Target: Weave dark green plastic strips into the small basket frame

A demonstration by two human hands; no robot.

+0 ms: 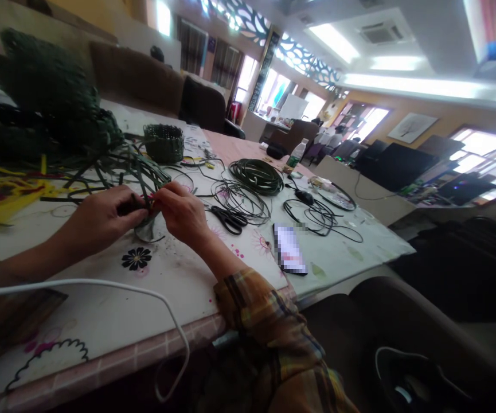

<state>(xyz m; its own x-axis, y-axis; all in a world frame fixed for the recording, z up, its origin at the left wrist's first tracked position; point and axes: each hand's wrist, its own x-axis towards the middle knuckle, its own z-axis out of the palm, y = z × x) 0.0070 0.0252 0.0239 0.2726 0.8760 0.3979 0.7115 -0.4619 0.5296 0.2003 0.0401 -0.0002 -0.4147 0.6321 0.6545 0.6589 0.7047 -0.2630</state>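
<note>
My left hand (101, 221) and my right hand (181, 212) meet over the table, both with fingers pinched on the end of dark green weaving strips (138, 166). The strips fan out from my fingertips toward a big dark green woven piece (45, 97) at the far left. A bit of red shows between my fingertips, too small to name. Just right of my right hand lie black scissors (230, 219).
A small woven green basket (164, 142), coils of green cord (256, 174), thin black wire loops (320, 215), a phone (289, 249) and yellow strips (2, 198) lie on the white floral tablecloth (101, 298). A white cable (101, 285) hangs over the near edge. People sit far back.
</note>
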